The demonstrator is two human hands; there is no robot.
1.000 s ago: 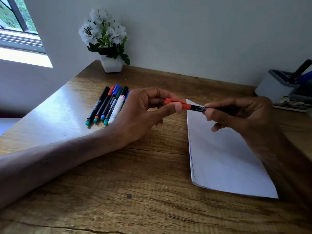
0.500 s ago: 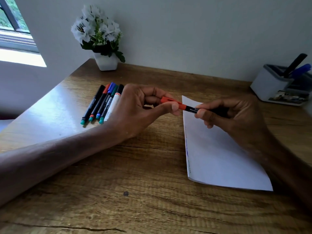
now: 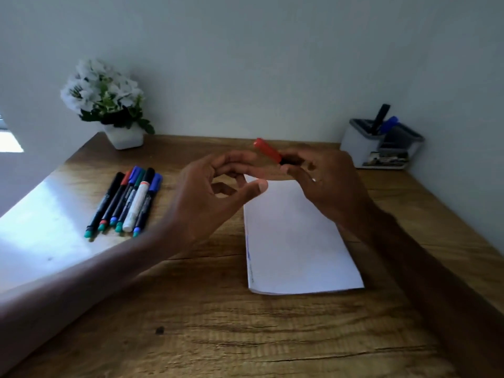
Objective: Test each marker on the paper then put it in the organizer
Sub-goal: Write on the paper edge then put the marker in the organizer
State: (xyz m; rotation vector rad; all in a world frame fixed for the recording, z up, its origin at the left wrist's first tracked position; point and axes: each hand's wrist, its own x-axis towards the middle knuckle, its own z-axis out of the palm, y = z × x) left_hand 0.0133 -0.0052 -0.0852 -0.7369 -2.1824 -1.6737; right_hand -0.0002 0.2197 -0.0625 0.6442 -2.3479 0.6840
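My right hand [image 3: 324, 184] grips a black marker with a red cap [image 3: 267, 150] above the far end of the white paper [image 3: 297, 241]; the capped end points up and to the left. Just left of the cap hovers my left hand [image 3: 210, 197], its fingers loosely curled and holding nothing. Several markers [image 3: 128, 203] lie side by side on the wooden desk [image 3: 218, 323] at the left. The grey and white organizer [image 3: 381, 148] stands at the back right against the wall, with a black and a blue marker standing in it.
A white pot of white flowers [image 3: 109, 105] stands at the back left corner of the desk. A bright patch of window light falls on the desk's left edge. The wall runs close behind the desk and along its right side.
My left hand has let go of the red cap and drawn slightly back. My right hand has raised the marker and tilted its capped end upward. The camera has tilted up.
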